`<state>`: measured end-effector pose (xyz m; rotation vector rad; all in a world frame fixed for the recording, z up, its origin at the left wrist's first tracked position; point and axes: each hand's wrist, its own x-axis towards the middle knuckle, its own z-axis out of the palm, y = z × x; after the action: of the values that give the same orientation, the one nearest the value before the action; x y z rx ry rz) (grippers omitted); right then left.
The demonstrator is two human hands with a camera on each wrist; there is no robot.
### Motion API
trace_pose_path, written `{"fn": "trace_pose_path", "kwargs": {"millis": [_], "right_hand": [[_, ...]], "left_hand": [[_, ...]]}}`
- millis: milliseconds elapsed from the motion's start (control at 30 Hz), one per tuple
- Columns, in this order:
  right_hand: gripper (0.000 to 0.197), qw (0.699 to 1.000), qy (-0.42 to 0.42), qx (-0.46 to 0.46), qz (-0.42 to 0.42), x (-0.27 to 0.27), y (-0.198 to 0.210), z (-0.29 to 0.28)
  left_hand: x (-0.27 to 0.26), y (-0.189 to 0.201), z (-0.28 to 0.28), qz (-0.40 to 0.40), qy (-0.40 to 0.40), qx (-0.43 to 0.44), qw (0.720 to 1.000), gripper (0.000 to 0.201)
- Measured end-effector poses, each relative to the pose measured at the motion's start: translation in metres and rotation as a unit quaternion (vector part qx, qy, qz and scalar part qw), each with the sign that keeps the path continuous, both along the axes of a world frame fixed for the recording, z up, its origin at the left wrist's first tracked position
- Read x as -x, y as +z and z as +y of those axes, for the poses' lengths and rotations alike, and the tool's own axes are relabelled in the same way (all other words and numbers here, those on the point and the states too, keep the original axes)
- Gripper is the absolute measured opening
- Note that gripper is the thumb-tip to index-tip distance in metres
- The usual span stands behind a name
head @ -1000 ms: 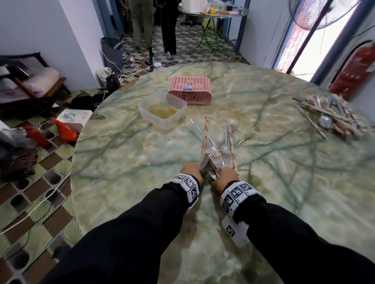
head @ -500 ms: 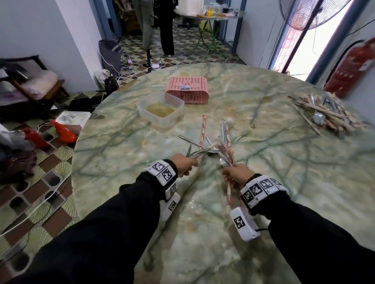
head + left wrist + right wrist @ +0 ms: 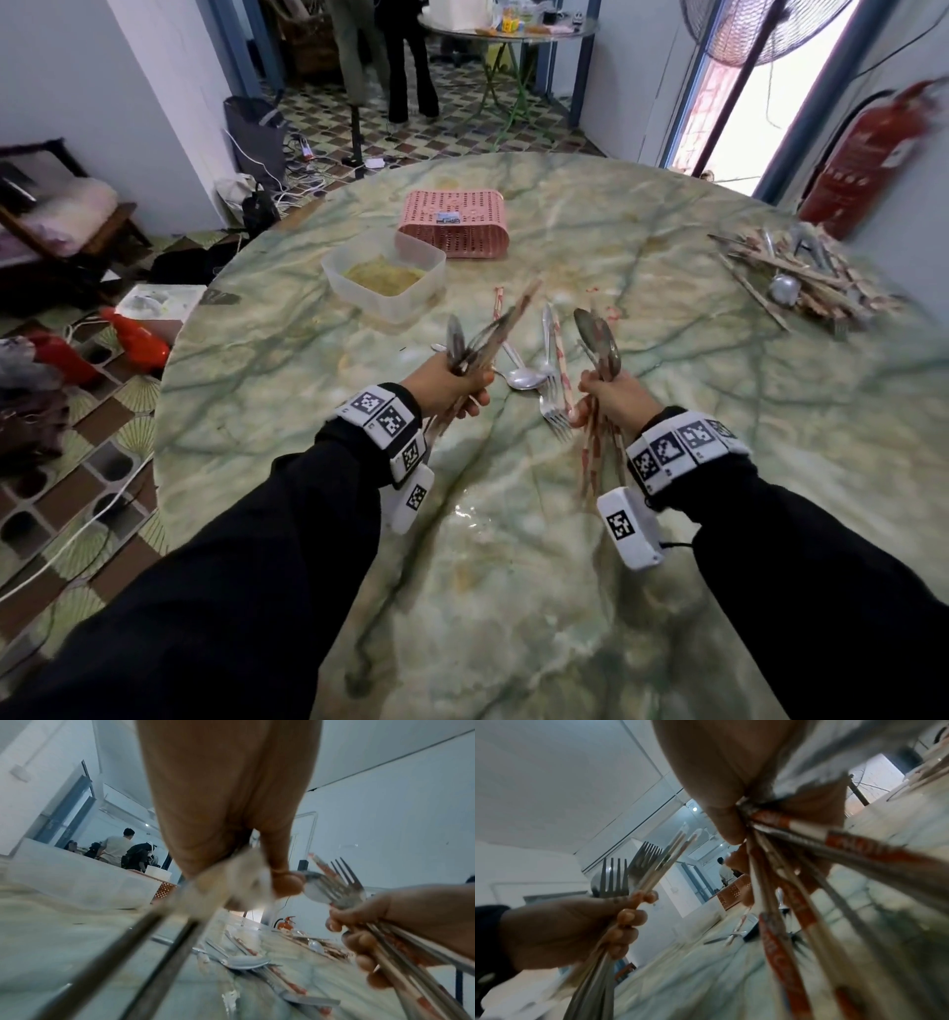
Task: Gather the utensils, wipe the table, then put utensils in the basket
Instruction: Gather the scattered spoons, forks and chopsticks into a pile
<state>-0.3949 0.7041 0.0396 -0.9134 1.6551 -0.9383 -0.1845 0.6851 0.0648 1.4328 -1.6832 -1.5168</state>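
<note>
My left hand (image 3: 452, 385) grips a bundle of metal spoons, forks and paper-wrapped chopsticks (image 3: 480, 342), lifted above the green marble table (image 3: 513, 565). My right hand (image 3: 611, 398) grips a second bundle of spoons and wrapped chopsticks (image 3: 598, 339), also lifted. Between the hands a spoon (image 3: 524, 379), a fork (image 3: 553, 411) and a wrapped chopstick pair (image 3: 562, 367) lie on the table. The pink perforated basket (image 3: 454, 223) stands farther back. In the left wrist view my left hand (image 3: 231, 821) holds blurred handles (image 3: 159, 933). In the right wrist view my right hand (image 3: 731, 770) clasps red-printed chopstick wrappers (image 3: 795, 902).
A clear plastic tub (image 3: 382, 275) with something yellowish inside stands in front of the basket. A separate heap of utensils and chopsticks (image 3: 801, 280) lies at the table's far right. A red fire extinguisher (image 3: 868, 154) hangs beyond it. The table's left edge drops to a cluttered floor.
My hands were together over one pile of utensils; they have moved apart, each lifting its own bundle off the table. A few utensils stay on the table between them.
</note>
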Motion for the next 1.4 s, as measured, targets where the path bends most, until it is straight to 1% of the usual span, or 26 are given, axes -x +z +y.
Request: {"fn": "trace_pose_path", "kwargs": {"millis": [33,100,133,167,200,233,300,333,400,500,633,700,733,800,833,900,933,1033,1133,1200,1267,1333,1400], "right_hand": [[0.029,1.000,0.002,0.007,0.014,0.000,0.000,-0.001],[0.032,0.995,0.008,0.004,0.099,0.000,-0.003,-0.003],[0.031,0.990,0.009,-0.001,0.140,0.001,-0.006,-0.004],[0.026,0.985,0.013,-0.021,0.171,0.001,-0.009,-0.006],[0.017,0.980,0.028,-0.051,0.191,0.001,-0.011,-0.006],[0.017,0.974,0.045,-0.079,0.208,0.000,-0.014,-0.006],[0.041,0.965,0.050,-0.112,0.233,-0.002,-0.023,-0.006],[0.046,0.962,0.041,-0.111,0.244,-0.003,-0.026,-0.005],[0.050,0.958,0.025,-0.117,0.261,-0.006,-0.031,-0.005],[0.057,0.946,0.064,-0.151,0.280,-0.007,-0.037,-0.010],[0.054,0.942,0.083,-0.161,0.281,-0.002,-0.040,-0.012],[0.045,0.953,0.073,-0.154,0.252,0.000,-0.039,-0.013],[0.036,0.964,0.052,-0.141,0.220,0.000,-0.037,-0.014],[0.011,0.986,-0.014,-0.108,0.126,0.002,-0.030,-0.016],[0.004,0.991,-0.036,-0.099,0.084,0.004,-0.024,-0.016],[0.018,0.994,-0.061,-0.083,0.035,0.007,-0.015,-0.018],[0.021,0.994,-0.072,-0.074,0.023,0.009,-0.012,-0.019],[0.017,0.992,-0.118,-0.051,0.018,0.015,-0.006,-0.022],[0.009,0.984,-0.176,-0.011,0.016,0.021,-0.005,-0.025],[0.014,0.975,-0.220,0.027,0.001,0.024,-0.004,-0.029],[0.018,0.965,-0.254,0.057,-0.029,0.026,-0.003,-0.036],[0.018,0.958,-0.268,0.078,-0.070,0.029,-0.001,-0.044],[0.015,0.949,-0.271,0.093,-0.130,0.033,0.002,-0.054]], "left_hand": [[0.003,-0.001,-0.003,-0.001,0.015,0.009,1.000,0.009],[0.011,-0.005,-0.012,-0.019,0.045,0.034,0.998,0.006],[0.015,-0.007,-0.017,-0.046,0.054,0.058,0.996,0.005],[0.018,-0.010,-0.023,-0.083,0.056,0.088,0.991,0.007],[0.020,-0.014,-0.029,-0.122,0.054,0.115,0.984,0.010],[0.022,-0.017,-0.036,-0.156,0.050,0.130,0.978,0.012],[0.026,-0.025,-0.050,-0.209,0.040,0.140,0.967,0.017],[0.028,-0.029,-0.056,-0.234,0.032,0.143,0.961,0.022],[0.030,-0.036,-0.065,-0.283,0.016,0.152,0.947,0.027],[0.034,-0.044,-0.075,-0.333,-0.020,0.149,0.931,0.026],[0.036,-0.053,-0.082,-0.412,-0.088,0.145,0.895,0.025],[0.034,-0.056,-0.086,-0.419,-0.097,0.146,0.891,0.026],[0.033,-0.057,-0.087,-0.422,-0.101,0.150,0.889,0.026],[0.032,-0.058,-0.089,-0.431,-0.110,0.152,0.883,0.026],[0.031,-0.058,-0.090,-0.434,-0.116,0.151,0.880,0.027],[0.028,-0.059,-0.090,-0.435,-0.133,0.149,0.878,0.031],[0.027,-0.059,-0.090,-0.436,-0.141,0.147,0.876,0.031],[0.024,-0.058,-0.090,-0.438,-0.150,0.122,0.878,0.029],[0.021,-0.055,-0.089,-0.422,-0.140,0.096,0.890,0.034],[0.018,-0.054,-0.088,-0.406,-0.132,0.087,0.900,0.031],[0.017,-0.051,-0.088,-0.380,-0.121,0.085,0.913,0.024],[0.015,-0.048,-0.088,-0.348,-0.100,0.095,0.927,0.027],[0.013,-0.044,-0.090,-0.310,-0.075,0.117,0.941,0.031]]}}
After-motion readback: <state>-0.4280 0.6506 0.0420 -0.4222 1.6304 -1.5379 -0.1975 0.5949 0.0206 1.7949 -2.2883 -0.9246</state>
